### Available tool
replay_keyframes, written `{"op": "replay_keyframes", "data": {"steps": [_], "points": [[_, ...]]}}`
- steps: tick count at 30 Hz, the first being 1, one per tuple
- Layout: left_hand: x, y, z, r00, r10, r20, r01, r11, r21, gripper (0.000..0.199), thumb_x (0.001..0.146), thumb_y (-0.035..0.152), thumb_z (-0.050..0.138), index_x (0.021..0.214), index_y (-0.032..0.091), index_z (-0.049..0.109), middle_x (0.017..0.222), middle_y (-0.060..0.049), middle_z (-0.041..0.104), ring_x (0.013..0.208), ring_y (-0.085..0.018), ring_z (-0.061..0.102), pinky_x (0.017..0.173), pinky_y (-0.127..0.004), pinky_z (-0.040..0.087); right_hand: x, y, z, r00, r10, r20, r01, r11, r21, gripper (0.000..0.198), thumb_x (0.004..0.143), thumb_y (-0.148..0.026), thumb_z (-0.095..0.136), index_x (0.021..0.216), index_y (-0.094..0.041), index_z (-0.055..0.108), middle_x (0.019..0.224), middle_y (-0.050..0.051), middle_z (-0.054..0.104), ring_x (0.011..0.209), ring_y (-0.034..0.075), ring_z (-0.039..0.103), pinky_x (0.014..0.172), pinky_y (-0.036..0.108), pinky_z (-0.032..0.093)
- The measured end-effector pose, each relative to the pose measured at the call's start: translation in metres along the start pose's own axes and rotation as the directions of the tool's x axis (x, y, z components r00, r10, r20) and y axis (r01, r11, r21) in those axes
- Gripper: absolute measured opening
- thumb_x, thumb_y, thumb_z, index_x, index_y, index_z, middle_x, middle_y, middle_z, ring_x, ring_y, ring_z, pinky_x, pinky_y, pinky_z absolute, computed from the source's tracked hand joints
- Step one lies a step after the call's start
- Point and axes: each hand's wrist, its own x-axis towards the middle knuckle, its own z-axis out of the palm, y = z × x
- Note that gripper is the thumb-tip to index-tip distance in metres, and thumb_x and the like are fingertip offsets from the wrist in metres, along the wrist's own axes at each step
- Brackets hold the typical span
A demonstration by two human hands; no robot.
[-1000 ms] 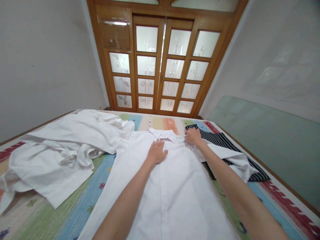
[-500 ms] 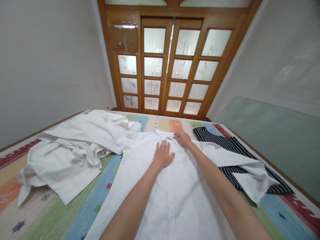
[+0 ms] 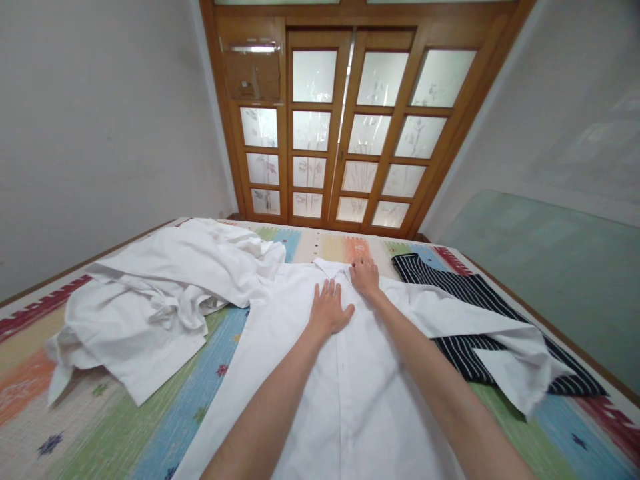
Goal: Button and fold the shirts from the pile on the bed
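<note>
White button-front shirt (image 3: 370, 407): light, limp, best taken by the collar

Spread front-up on a multicoloured bed cover (image 3: 150, 417), collar (image 3: 326, 268) at the far end, button placket (image 3: 341, 400) running down toward the near side. Left hand (image 3: 330, 308) palm-down on the upper chest, fingers fanned wide, gripping nothing. Right hand (image 3: 365, 275) at the right side of the collar, fingers curled narrow; cannot tell whether pinching cloth.

Probably soft and light, likelier to wrinkle or shift than to tear; shallow creases on the front. For pinching, try collar or placket, presumably stiffer. For a broader hold, take the shoulders (image 3: 290, 279), one in each hand. Go gently with the right-side sleeve (image 3: 465, 316): slack, folded near its end, lying over a white-striped black garment (image 3: 463, 283), so liable to drag it along. To the left, bunched white cloth (image 3: 135, 333) meeting the shirt; exact boundary hard to tell.
</note>
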Motion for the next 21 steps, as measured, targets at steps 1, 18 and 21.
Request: {"op": "replay_keyframes", "data": {"steps": [1, 18, 21], "points": [[0.001, -0.001, 0.0, 1.0, -0.024, -0.01, 0.024, 1.0, -0.005, 0.076, 0.09, 0.055, 0.034, 0.148, 0.005, 0.032, 0.158, -0.02, 0.027, 0.148, -0.033, 0.017, 0.121, -0.051, 0.01, -0.004, -0.003, 0.0, 1.0, -0.024, -0.005, 0.024, 1.0, 0.004, 0.025, 0.095, -0.022, 0.045, 0.107, -0.012, 0.065, 0.115, 0.018, 0.063, 0.113, 0.028, 0.052, 0.096, 0.037, 0.038], [0.033, -0.023, -0.01, 0.998, -0.064, -0.005, 0.064, 0.985, 0.159, 0.056, 0.096, 0.028, 0.027, 0.147, 0.006, 0.036, 0.155, -0.017, 0.036, 0.146, -0.025, 0.027, 0.119, -0.041, 0.02, -0.05, -0.018, -0.004, 0.967, -0.019, 0.252, -0.002, 0.997, 0.083, 0.056, 0.101, -0.031, 0.026, 0.148, -0.002, 0.035, 0.156, 0.02, 0.03, 0.147, 0.026, 0.023, 0.117, 0.039, 0.017], [0.042, -0.027, -0.008, 0.991, -0.122, -0.063, 0.133, 0.971, 0.201, 0.056, 0.096, 0.026, 0.027, 0.144, -0.001, 0.037, 0.153, -0.022, 0.036, 0.146, -0.026, 0.027, 0.119, -0.04, 0.021, -0.049, -0.019, -0.005, 0.959, 0.001, 0.283, -0.024, 0.997, 0.077, 0.058, 0.1, -0.034, 0.025, 0.151, -0.006, 0.032, 0.159, 0.017, 0.025, 0.148, 0.026, 0.019, 0.118, 0.041, 0.013]]}}
